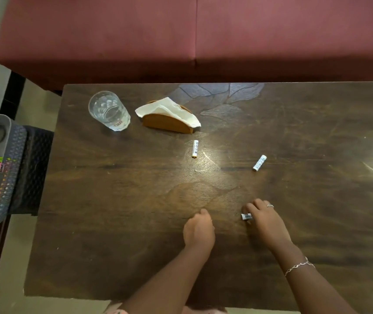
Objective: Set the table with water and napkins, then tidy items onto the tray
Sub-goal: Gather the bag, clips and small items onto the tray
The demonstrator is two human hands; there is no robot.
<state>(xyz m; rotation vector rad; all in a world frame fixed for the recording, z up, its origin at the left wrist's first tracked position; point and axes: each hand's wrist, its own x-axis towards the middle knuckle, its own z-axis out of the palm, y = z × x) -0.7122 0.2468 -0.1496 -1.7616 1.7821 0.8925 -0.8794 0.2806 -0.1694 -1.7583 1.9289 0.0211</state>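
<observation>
Right hand (pixel 266 219) pinches small white cylindrical battery (pixel 246 216) against glossy dark wooden table (pixel 113 223). Left hand (pixel 199 230) clenched on the tabletop, nothing visible inside.

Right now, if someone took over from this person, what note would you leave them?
Left hand: curled on the table, nothing visible in it.
Right hand: fingers curled round the near battery.
Middle battery and right battery lie loose.
Done: glass and napkins stand far left; water not discernible.
Left: probably batteries onto the tray, beyond the table's left edge.
</observation>
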